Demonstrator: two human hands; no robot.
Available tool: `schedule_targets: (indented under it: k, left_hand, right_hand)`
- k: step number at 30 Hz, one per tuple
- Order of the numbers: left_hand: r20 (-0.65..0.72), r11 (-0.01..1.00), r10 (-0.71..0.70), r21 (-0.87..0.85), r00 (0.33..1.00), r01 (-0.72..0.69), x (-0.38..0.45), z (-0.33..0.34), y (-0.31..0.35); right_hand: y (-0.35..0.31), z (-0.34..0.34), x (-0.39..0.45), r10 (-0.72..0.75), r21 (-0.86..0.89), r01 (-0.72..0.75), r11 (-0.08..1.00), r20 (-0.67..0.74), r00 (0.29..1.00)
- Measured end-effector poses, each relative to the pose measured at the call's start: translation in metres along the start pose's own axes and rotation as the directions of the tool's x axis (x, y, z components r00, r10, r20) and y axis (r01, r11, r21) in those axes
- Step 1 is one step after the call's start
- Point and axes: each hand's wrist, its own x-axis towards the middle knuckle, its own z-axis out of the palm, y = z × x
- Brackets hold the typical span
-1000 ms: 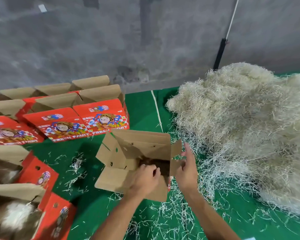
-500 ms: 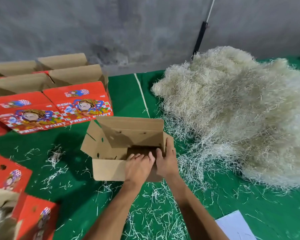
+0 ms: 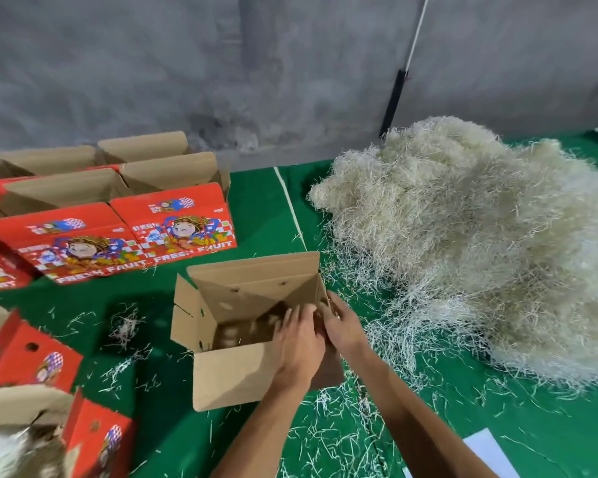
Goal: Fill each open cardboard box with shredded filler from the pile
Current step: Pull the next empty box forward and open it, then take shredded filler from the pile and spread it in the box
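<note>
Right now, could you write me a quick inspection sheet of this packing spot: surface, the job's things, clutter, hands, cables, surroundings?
Surface: green mat with a white line across it.
Job's things: open cardboard box in front of the person, flaps up, no filler seen inside; filler pile heaped to its right.
Clutter: loose shreds scattered on the mat; white sheet at the near right corner.
Hands: left hand and right hand both reach over the box's right rim, fingers fairly straight; nothing seen held.
Cables: nothing seen; only a pole leaning on the wall.
Surroundings: grey wall; red fruit boxes in rows on the left, flaps open.
</note>
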Motion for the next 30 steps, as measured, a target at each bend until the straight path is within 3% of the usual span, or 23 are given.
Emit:
schedule_targets:
  k: [4, 7, 11, 15, 18, 20, 25, 27, 30]
  left_hand:
    - [-0.03, 0.978, 0.128, -0.162, 0.991, -0.131, 0.021, -0.008, 0.038]
    - [-0.064, 0.93, 0.225, -0.282, 0.972, -0.234, 0.043, -0.011, 0.093]
    - [0.023, 0.836, 0.358, -0.454, 0.933, -0.31, 0.065, -0.013, 0.19]
    - [0.06, 0.78, 0.45, -0.513, 0.891, -0.359, 0.087, -0.005, 0.283]
    - [0.09, 0.764, 0.488, -0.524, 0.868, -0.376, 0.099, 0.008, 0.337]
    - [0.142, 0.769, 0.466, -0.554, 0.873, -0.32, 0.106, 0.02, 0.368]
    - [0.38, 0.812, 0.263, -0.584, 0.887, 0.009, 0.109, 0.069, 0.406]
    - [0.41, 0.828, 0.224, -0.558, 0.884, 0.049, 0.111, 0.09, 0.408]
    - [0.444, 0.816, 0.172, -0.565, 0.879, 0.126, 0.121, 0.107, 0.403]
  right_hand:
    - [-0.035, -0.05, -0.004, -0.166, -0.012, 0.166, 0.986, -0.013, 0.986]
    - [-0.061, -0.109, -0.005, -0.289, -0.049, 0.285, 0.957, -0.137, 0.947]
    - [-0.077, -0.214, -0.005, -0.377, -0.14, 0.35, 0.926, -0.288, 0.88]
    - [-0.074, -0.319, 0.009, -0.449, -0.352, 0.312, 0.883, -0.432, 0.782]
    - [-0.057, -0.379, 0.026, -0.521, -0.629, 0.094, 0.771, -0.541, 0.66]
    - [-0.038, -0.409, 0.038, -0.524, -0.725, -0.043, 0.687, -0.536, 0.662]
    - [0.035, -0.439, 0.074, -0.315, -0.772, -0.226, 0.594, -0.482, 0.818]
    - [0.06, -0.437, 0.09, -0.319, -0.766, -0.212, 0.607, -0.479, 0.818]
    - [0.077, -0.431, 0.103, -0.428, -0.757, -0.127, 0.641, -0.49, 0.759]
